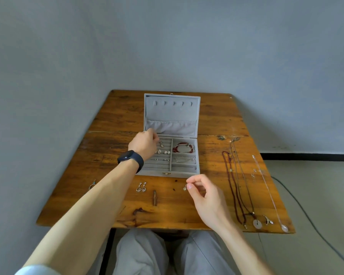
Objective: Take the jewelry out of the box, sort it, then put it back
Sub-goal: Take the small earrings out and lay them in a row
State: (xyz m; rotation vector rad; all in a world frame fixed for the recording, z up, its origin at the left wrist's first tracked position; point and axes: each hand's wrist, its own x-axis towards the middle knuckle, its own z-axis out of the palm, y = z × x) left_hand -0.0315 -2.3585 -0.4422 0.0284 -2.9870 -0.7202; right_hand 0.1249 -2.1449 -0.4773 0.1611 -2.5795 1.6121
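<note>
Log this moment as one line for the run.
left hand in open jewelry box | right hand pinches earring | necklaces on table

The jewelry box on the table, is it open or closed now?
Open. The jewelry box has its lid swung back toward the wall, and the grey compartments lie uncovered, with a red bracelet visible in one.

- Plain blue-grey painted wall (167, 46) fills the back and left, evenly lit.
- Worn orange-brown wooden plank table (216, 116) stands against it, with a bright sheen towards its right.
- Pale grey floor (316, 185) at right, edged by a black skirting strip (306, 155).
- Thin dark cable (286, 190) trails across the floor.
</note>
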